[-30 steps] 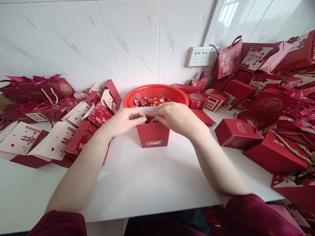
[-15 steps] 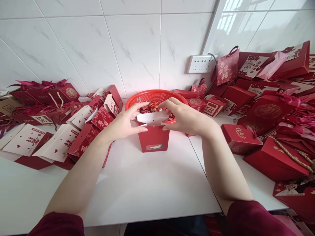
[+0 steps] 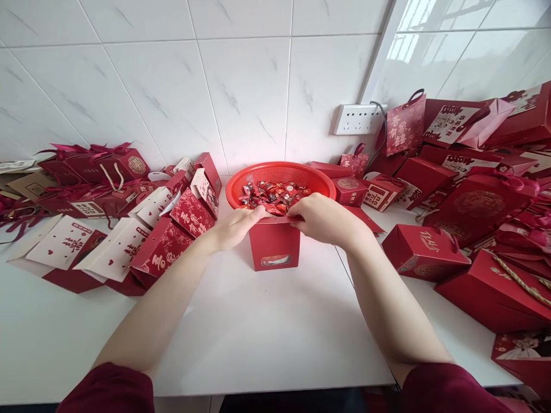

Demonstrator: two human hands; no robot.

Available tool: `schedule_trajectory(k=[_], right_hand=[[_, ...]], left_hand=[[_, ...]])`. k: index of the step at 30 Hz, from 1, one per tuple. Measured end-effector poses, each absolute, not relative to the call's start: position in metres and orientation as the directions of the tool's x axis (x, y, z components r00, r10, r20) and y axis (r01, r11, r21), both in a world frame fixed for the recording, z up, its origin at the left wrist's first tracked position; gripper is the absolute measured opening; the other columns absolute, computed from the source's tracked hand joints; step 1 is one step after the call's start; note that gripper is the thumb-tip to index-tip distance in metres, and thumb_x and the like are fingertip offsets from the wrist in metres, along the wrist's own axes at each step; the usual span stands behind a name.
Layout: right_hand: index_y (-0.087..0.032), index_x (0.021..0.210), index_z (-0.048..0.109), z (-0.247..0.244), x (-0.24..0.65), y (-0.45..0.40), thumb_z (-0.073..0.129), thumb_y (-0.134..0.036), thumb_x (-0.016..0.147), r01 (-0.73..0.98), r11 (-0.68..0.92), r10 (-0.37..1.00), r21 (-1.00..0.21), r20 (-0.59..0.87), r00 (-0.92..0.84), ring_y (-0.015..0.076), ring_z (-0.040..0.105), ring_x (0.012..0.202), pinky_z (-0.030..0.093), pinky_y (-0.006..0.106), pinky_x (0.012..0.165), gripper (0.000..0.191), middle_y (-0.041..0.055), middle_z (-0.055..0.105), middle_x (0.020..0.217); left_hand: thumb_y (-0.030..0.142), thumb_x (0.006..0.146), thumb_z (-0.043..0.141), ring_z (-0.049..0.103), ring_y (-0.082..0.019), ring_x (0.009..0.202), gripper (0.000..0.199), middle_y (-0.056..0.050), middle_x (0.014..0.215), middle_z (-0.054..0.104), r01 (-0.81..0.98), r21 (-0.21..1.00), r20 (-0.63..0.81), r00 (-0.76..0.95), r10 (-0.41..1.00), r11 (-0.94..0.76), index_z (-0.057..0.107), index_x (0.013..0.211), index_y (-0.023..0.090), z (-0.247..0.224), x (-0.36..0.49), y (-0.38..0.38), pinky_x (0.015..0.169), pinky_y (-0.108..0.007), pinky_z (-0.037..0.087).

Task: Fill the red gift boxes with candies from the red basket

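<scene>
A red gift box (image 3: 275,244) with a small cut-out window low on its front stands upright on the white table. My left hand (image 3: 238,228) is closed at the box's top left corner, thumb along the upper edge. At the top right, my right hand (image 3: 323,219) pinches the same edge with bent fingers. The box's white inner flap is out of sight, and the far side of its top is hidden by my hands. Right behind it sits a red plastic basket (image 3: 232,182) holding many wrapped candies (image 3: 275,195).
Red and white gift boxes (image 3: 116,246) line the left side, with ribboned boxes (image 3: 103,166) behind them. More red boxes (image 3: 465,201) are piled on the right. A power strip (image 3: 359,119) hangs on the tiled wall (image 3: 245,86). The table's front edge (image 3: 275,393) is near me.
My hands have come down onto the box's top edge and closed there. The white flap that stood up is folded down out of view. The camera view has shifted slightly.
</scene>
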State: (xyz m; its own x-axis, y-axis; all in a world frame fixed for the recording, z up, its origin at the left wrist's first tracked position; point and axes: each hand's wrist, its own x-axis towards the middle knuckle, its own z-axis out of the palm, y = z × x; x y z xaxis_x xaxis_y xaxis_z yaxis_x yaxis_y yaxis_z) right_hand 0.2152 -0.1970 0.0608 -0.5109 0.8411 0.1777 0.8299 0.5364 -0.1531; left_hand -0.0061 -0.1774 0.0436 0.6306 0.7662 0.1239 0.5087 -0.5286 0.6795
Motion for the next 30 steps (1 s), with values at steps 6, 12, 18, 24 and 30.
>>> schedule_trajectory(k=[6, 12, 18, 24, 30], right_hand=[[-0.019, 0.086, 0.067, 0.065, 0.220, -0.201, 0.055, -0.017, 0.085, 0.786, 0.557, 0.825, -0.267, 0.074, -0.560, 0.0166, 0.057, 0.069, 0.035, 0.027, 0.056, 0.012, 0.0043, 0.067, 0.080], [-0.018, 0.082, 0.068, 0.067, 0.220, -0.202, 0.038, -0.027, 0.099, 0.772, 0.585, 0.806, -0.248, 0.078, -0.586, 0.0164, 0.056, 0.066, 0.036, 0.029, 0.059, 0.035, 0.0043, 0.067, 0.076], [-0.018, 0.075, 0.065, 0.066, 0.214, -0.207, 0.039, -0.022, 0.097, 0.797, 0.578, 0.816, -0.172, 0.096, -0.571, 0.0158, 0.055, 0.063, 0.034, 0.028, 0.055, 0.034, 0.0045, 0.066, 0.074], [-0.020, 0.080, 0.068, 0.067, 0.215, -0.211, 0.039, -0.021, 0.096, 0.795, 0.563, 0.823, -0.228, 0.063, -0.565, 0.0159, 0.056, 0.062, 0.035, 0.028, 0.055, 0.033, 0.0049, 0.068, 0.076], [-0.024, 0.105, 0.067, 0.079, 0.227, -0.227, 0.052, -0.045, 0.094, 0.660, 0.606, 0.753, -0.444, 0.052, -0.656, 0.0192, 0.066, 0.083, 0.048, 0.031, 0.072, 0.028, 0.0030, 0.072, 0.097]], left_hand=[[0.051, 0.093, 0.047, 0.059, -0.020, 0.080, 0.040, -0.001, 0.080, 0.067, 0.578, 0.607, 0.128, 0.606, 0.785, -0.545, 0.070, 0.089, 0.018, 0.040, -0.006, -0.176, 0.074, -0.029, 0.046], [0.044, 0.092, 0.049, 0.056, -0.018, 0.070, 0.034, -0.002, 0.074, 0.065, 0.584, 0.576, 0.149, 0.613, 0.776, -0.572, 0.071, 0.087, 0.017, 0.039, -0.002, -0.184, 0.065, -0.028, 0.042], [0.040, 0.094, 0.047, 0.057, -0.019, 0.071, 0.034, -0.003, 0.079, 0.068, 0.581, 0.558, 0.183, 0.610, 0.771, -0.592, 0.073, 0.095, 0.018, 0.037, -0.002, -0.187, 0.064, -0.028, 0.042], [0.036, 0.097, 0.045, 0.059, -0.018, 0.070, 0.031, -0.002, 0.079, 0.068, 0.664, 0.439, 0.221, 0.574, 0.789, -0.606, 0.071, 0.093, 0.019, 0.037, 0.002, -0.205, 0.064, -0.028, 0.038], [0.037, 0.100, 0.038, 0.048, -0.013, 0.054, 0.039, 0.000, 0.061, 0.058, 0.830, 0.229, 0.194, 0.474, 0.859, -0.509, 0.059, 0.072, 0.019, 0.050, -0.022, -0.285, 0.055, -0.028, 0.030]])
